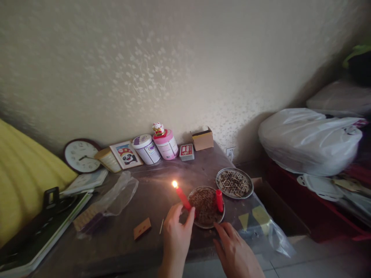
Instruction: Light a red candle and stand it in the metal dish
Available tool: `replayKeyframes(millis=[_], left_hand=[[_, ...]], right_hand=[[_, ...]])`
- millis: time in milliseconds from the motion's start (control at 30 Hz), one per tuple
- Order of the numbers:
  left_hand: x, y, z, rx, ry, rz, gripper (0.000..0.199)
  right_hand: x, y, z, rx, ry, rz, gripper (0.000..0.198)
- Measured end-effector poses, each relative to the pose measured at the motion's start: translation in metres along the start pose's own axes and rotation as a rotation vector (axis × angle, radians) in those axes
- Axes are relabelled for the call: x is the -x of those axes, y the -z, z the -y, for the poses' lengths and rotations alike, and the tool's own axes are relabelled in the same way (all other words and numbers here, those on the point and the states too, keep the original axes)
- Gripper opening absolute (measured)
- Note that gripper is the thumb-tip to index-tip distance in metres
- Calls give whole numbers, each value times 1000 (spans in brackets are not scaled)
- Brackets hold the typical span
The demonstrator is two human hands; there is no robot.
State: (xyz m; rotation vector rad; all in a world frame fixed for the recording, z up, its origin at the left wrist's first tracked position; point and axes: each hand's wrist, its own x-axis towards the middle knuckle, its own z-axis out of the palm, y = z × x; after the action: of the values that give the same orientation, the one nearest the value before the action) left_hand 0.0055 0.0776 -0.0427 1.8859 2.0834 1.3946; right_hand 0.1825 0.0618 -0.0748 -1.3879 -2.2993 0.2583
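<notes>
Holding: left hand (176,231) grasps the lit candle (182,196), tilted toward 11 o'clock, base at the near dish (199,222) rim.
Right hand (234,251): released, fingertips by the dish at 5 o'clock.
Progress: second candle (219,200) stands unlit; lit one seems not yet planted.

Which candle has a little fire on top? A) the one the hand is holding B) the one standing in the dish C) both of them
A: the tilted red candle gripped by the left hand has a flame, while the short candle standing in the dish is unlit.
</notes>
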Motion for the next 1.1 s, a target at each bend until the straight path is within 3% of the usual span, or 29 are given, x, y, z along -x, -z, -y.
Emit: replayKeyframes(millis=[1100], left_hand=[[1, 0, 1, -7, 14, 18, 20]], right_hand=[[-1, 1, 2, -10, -1, 3, 37]])
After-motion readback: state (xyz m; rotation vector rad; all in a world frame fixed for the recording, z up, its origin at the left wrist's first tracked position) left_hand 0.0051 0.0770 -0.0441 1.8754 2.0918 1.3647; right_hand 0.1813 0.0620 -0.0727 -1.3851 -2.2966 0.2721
